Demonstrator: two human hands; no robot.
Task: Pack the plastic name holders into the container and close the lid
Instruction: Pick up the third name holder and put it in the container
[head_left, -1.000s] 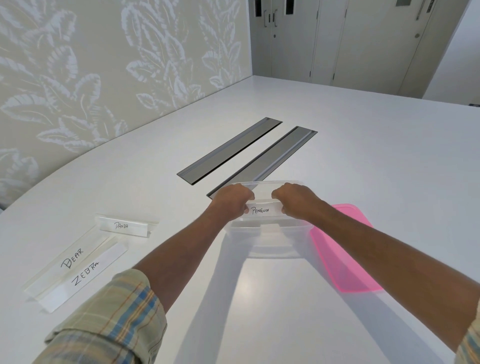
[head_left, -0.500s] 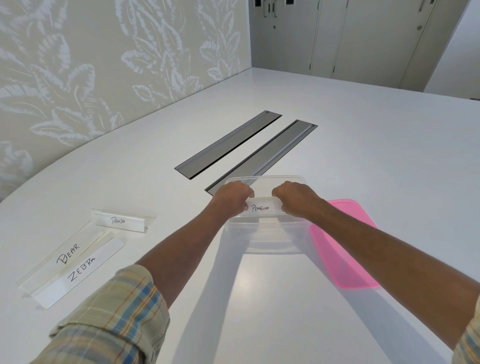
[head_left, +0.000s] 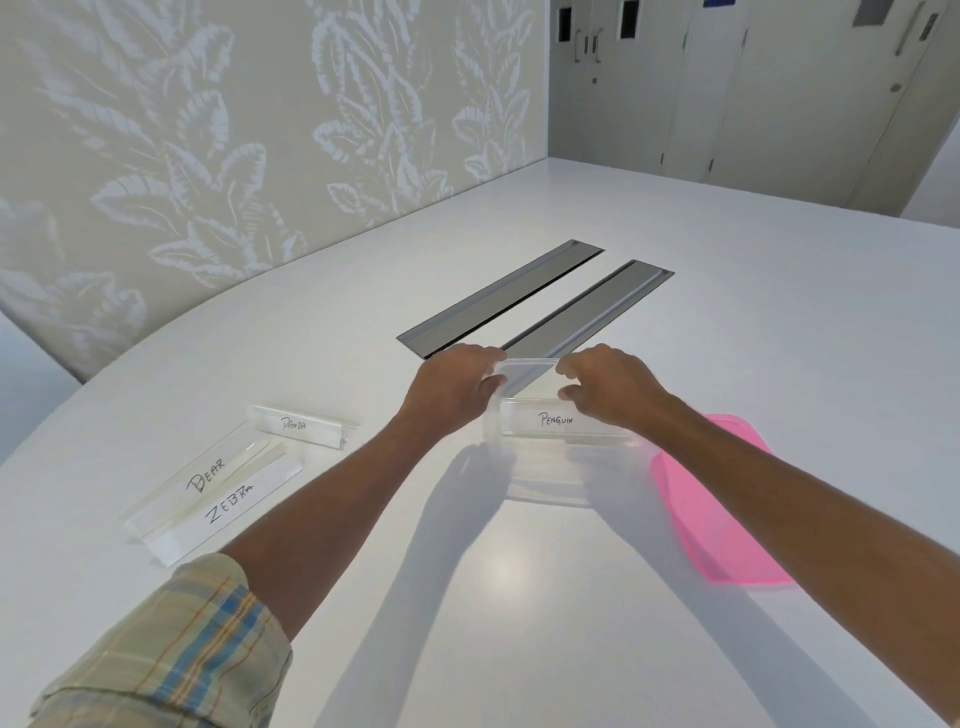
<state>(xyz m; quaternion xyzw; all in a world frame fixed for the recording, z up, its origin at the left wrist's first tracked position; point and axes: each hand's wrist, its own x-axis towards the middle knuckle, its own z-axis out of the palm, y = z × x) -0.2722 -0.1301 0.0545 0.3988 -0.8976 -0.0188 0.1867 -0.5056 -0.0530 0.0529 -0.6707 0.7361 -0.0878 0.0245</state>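
Note:
A clear plastic container (head_left: 545, 486) stands on the white table in front of me. The name holder marked PENGUIN (head_left: 540, 422) lies in it, label up, along the near side. My left hand (head_left: 449, 389) hovers at the container's far left corner with its fingers loosely apart, off the holder. My right hand (head_left: 610, 387) is over the right end of the holder, fingers apart, thumb close to its top edge. The pink lid (head_left: 719, 506) lies flat to the right of the container. Three more holders rest at the left: PANDA (head_left: 298, 427), BEAR (head_left: 208, 475) and ZEBRA (head_left: 231, 506).
Two grey metal cable hatches (head_left: 498, 296) (head_left: 589, 314) are set into the table just behind the container. A wall with a leaf pattern (head_left: 234, 156) borders the table on the left. Cupboard doors (head_left: 727, 88) stand at the back.
Both hands have let go of the PENGUIN holder and lifted towards the container's far rim. The holder now rests in the container with its whole label showing.

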